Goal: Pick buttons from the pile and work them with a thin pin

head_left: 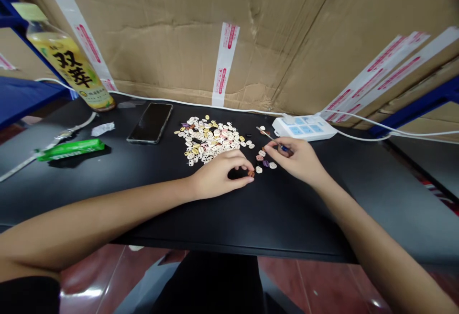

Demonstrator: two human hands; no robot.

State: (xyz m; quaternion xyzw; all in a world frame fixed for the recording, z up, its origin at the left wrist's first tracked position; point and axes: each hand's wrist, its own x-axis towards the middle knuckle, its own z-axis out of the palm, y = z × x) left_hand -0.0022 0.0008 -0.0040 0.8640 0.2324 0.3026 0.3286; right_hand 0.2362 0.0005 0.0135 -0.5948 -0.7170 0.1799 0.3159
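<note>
Two bare hands are working above one black tabletop (236,223). The left hand (218,173) is pinching one small brown piece (251,173) between thumb and index fingertip, just above the near right edge of one heap of small pieces (211,137); its other fingers are curling inward. The right hand (299,158) is gripping one thin tool (271,138) by its blue handle, thumb and index finger pressing together on it, the metal shaft pointing away to the upper left; whether its remaining fingers are touching the tool cannot be told. The heap, mostly cream with some yellow and pink, is overlapping too densely for a count. Between the hands, several loose pieces are lying apart from it, among them one purple piece (266,163). One white power strip (304,128) is lying beyond the right hand. To the left of the heap, one phone (150,122), one crumpled white scrap (103,128) and one green packet (71,149) are lying flat, while one yellow-labelled bottle (70,63) is standing behind them.
</note>
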